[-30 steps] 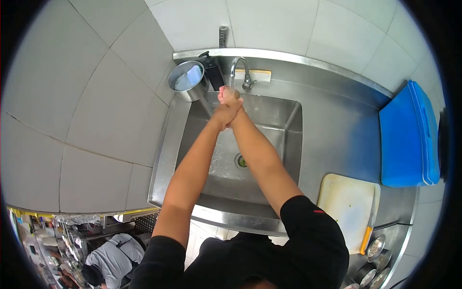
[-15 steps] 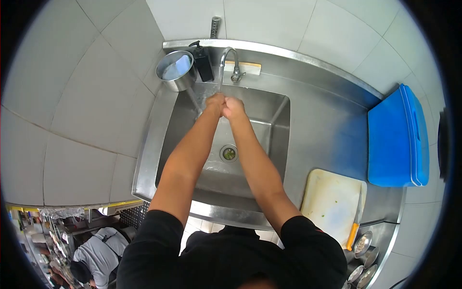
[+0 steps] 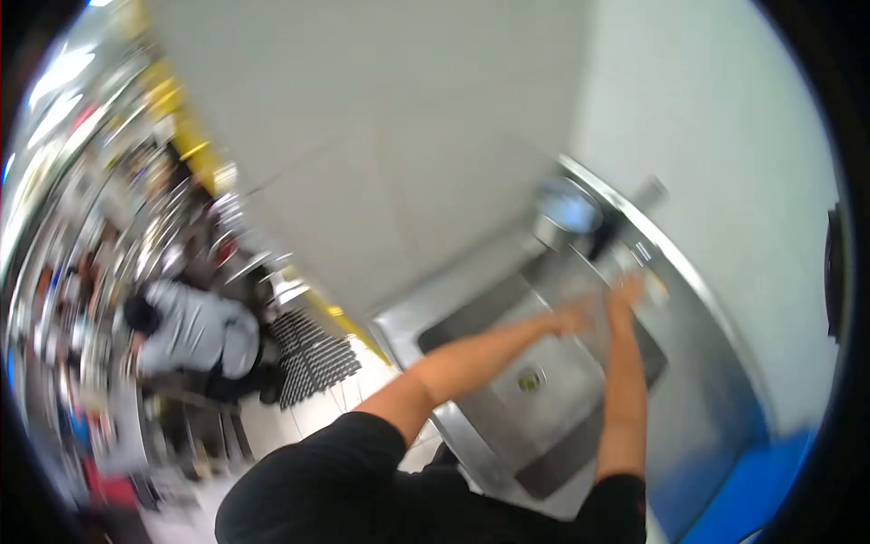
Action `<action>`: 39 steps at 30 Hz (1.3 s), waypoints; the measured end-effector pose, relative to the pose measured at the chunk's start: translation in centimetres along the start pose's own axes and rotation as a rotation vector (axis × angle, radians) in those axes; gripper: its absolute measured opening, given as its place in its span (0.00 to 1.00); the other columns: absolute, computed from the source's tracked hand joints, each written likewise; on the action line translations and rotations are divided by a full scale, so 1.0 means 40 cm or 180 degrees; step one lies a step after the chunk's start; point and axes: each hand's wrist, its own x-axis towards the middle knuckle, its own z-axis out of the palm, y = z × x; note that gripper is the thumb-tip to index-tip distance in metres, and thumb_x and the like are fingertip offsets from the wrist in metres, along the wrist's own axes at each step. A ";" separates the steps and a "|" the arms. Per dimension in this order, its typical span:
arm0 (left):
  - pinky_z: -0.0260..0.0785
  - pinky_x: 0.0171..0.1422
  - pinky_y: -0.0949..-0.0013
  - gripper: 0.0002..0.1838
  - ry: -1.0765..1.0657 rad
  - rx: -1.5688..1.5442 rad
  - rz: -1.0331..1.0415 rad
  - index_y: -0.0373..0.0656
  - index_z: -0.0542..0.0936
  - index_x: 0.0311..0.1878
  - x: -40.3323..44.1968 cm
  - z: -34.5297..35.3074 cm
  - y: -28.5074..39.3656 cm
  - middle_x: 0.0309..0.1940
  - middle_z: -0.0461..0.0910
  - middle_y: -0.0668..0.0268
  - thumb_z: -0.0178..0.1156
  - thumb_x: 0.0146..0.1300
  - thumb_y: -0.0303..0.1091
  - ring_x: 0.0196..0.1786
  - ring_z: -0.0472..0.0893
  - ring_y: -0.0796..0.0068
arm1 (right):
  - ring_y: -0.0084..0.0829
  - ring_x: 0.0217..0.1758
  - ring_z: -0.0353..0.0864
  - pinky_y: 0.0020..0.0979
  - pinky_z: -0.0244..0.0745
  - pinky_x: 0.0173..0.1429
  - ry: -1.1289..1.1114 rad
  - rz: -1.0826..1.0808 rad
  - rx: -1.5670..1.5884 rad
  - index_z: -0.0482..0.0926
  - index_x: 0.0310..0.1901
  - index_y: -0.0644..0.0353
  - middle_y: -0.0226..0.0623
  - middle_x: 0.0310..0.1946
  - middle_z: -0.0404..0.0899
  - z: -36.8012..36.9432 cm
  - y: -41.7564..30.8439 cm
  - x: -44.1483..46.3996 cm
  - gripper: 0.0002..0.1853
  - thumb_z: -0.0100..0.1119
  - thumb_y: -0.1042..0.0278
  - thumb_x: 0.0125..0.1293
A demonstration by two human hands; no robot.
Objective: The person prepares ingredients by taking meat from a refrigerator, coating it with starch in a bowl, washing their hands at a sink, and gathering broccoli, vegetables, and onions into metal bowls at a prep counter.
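The steel sink (image 3: pixel 485 426) lies in front of me, with green scraps in its drain (image 3: pixel 532 379). Over the basin is my left hand (image 3: pixel 573 317), apart from the right one and smeared by motion. My right hand (image 3: pixel 626 292) has reached the tap (image 3: pixel 642 257) at the back of the sink. Blur hides its fingers, so whether it grips the tap's handle cannot be made out. Behind the hands stand a metal pot (image 3: pixel 550 234) with a light blue cloth (image 3: pixel 575 214) in it and a dark pump bottle (image 3: pixel 605 236).
A blue cooler box (image 3: pixel 748 494) stands on the counter at the lower right. To the left, past the tiled wall (image 3: pixel 390 136), a person in a grey shirt (image 3: pixel 204 326) bends over near a black mat (image 3: pixel 313 358). Cluttered shelves fill the far left.
My view has swung to the left and tilted. The hands, together under running water before, have come apart; the right one has moved up to the tap.
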 end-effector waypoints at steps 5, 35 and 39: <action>0.74 0.30 0.64 0.41 0.0240 0.0727 -0.0004 0.49 0.43 0.72 -0.238 -0.059 -0.134 0.47 0.74 0.53 0.55 0.61 0.42 0.33 0.79 0.64 | 0.43 0.49 0.77 0.46 0.71 0.52 -0.0228 0.0182 -0.0901 0.79 0.44 0.58 0.45 0.46 0.77 0.066 0.081 0.001 0.18 0.52 0.55 0.59; 0.59 0.65 0.57 0.42 0.4750 -0.1410 -0.2951 0.41 0.40 0.71 -2.415 0.498 -1.203 0.59 0.60 0.34 0.49 0.55 0.35 0.60 0.66 0.42 | 0.53 0.33 0.76 0.43 0.71 0.40 -0.2573 -0.5489 0.1342 0.69 0.28 0.60 0.50 0.24 0.76 -0.173 -1.649 -2.086 0.09 0.57 0.74 0.43; 0.59 0.65 0.59 0.44 0.5876 -0.2062 -0.2775 0.39 0.38 0.70 -2.547 0.613 -1.265 0.59 0.60 0.33 0.52 0.55 0.34 0.59 0.68 0.44 | 0.48 0.36 0.79 0.40 0.73 0.43 -0.2968 -0.6244 0.1188 0.75 0.34 0.60 0.50 0.29 0.79 -0.273 -1.798 -2.409 0.09 0.55 0.75 0.47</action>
